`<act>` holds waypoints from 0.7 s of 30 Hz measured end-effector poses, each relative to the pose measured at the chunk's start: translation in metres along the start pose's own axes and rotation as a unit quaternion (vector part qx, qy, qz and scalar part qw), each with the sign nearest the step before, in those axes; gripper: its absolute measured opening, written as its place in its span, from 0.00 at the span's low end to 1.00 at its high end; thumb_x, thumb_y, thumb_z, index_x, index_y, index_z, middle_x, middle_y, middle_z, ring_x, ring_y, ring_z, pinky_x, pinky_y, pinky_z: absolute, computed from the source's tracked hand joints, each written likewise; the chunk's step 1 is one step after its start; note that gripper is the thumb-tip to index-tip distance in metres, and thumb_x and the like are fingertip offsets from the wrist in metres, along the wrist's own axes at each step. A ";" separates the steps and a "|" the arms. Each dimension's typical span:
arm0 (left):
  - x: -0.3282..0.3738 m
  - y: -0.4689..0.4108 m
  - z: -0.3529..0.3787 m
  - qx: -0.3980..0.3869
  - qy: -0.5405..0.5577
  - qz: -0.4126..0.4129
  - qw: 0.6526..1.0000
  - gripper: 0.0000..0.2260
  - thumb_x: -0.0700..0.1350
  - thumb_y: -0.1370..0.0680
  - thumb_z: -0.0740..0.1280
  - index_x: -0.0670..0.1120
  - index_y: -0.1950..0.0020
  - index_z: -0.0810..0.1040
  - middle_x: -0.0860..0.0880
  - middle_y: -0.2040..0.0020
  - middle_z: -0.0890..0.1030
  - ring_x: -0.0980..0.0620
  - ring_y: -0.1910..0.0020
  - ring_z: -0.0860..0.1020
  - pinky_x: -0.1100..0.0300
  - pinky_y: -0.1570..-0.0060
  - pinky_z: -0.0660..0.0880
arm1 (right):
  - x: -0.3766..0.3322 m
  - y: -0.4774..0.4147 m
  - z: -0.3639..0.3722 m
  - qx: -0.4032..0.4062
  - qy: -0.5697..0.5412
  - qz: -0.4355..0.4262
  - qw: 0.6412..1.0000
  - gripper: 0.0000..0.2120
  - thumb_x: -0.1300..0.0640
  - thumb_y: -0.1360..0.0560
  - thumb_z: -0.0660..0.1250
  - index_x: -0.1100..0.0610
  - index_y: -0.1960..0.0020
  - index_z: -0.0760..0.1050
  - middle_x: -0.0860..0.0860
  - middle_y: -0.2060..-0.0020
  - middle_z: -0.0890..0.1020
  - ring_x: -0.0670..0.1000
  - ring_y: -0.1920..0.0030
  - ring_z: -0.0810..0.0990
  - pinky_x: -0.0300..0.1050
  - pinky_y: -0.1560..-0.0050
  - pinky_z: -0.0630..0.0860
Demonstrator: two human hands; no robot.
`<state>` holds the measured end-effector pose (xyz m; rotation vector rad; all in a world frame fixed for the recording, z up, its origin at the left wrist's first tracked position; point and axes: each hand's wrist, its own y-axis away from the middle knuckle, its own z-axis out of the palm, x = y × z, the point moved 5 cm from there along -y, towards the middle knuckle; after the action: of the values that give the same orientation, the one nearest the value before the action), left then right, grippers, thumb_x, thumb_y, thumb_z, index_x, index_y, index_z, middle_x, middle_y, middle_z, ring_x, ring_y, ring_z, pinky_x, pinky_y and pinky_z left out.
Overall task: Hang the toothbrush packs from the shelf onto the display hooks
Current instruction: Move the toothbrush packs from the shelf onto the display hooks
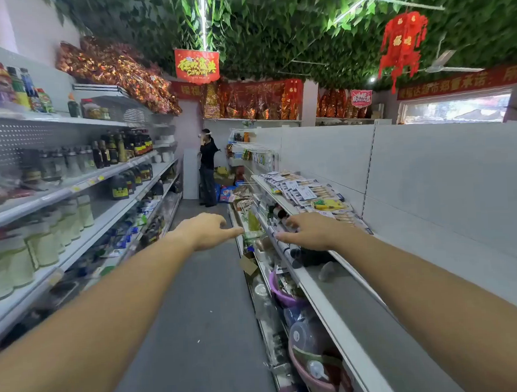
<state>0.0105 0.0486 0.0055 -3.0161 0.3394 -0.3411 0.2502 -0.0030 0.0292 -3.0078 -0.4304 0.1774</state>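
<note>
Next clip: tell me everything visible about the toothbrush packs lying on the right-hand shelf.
The toothbrush packs are flat carded packs with white backing, dark edges and pale tan brushes showing through what looks like clear plastic. They lie flat and overlapping in a long row on the white top shelf to the right of the aisle, close to its back panel. One yellowish pack lies among them. The right hand, fingers spread, reaches over the row's near end; whether it touches a pack cannot be told.
</note>
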 end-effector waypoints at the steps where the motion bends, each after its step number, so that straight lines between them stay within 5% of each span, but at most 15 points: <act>1: -0.004 -0.006 0.003 0.002 0.004 -0.002 1.000 0.44 0.80 0.30 0.52 0.50 0.28 0.74 0.49 0.29 0.76 0.47 0.33 0.75 0.45 0.33 0.72 | 0.002 -0.006 0.004 -0.007 -0.005 0.004 1.000 0.35 0.31 0.21 0.57 0.56 0.26 0.69 0.55 0.30 0.76 0.54 0.35 0.76 0.53 0.35 0.74; 13: -0.083 -0.123 0.032 -0.041 -0.045 -0.008 0.998 0.42 0.78 0.27 0.53 0.50 0.24 0.70 0.50 0.26 0.73 0.48 0.29 0.73 0.46 0.31 0.71 | 0.008 -0.147 0.047 -0.028 0.014 0.015 0.999 0.35 0.33 0.21 0.58 0.57 0.24 0.67 0.56 0.29 0.75 0.56 0.33 0.76 0.52 0.35 0.75; 21: -0.153 -0.239 0.025 -0.037 -0.044 0.002 0.998 0.41 0.76 0.25 0.54 0.48 0.24 0.70 0.50 0.26 0.73 0.48 0.29 0.73 0.47 0.33 0.72 | -0.004 -0.273 0.056 -0.017 0.017 0.019 1.000 0.30 0.35 0.20 0.57 0.58 0.31 0.73 0.55 0.39 0.80 0.53 0.43 0.79 0.46 0.48 0.76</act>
<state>-0.0787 0.3176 -0.0245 -3.0893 0.3584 -0.1982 0.1646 0.2613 0.0051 -3.0488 -0.3767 0.1233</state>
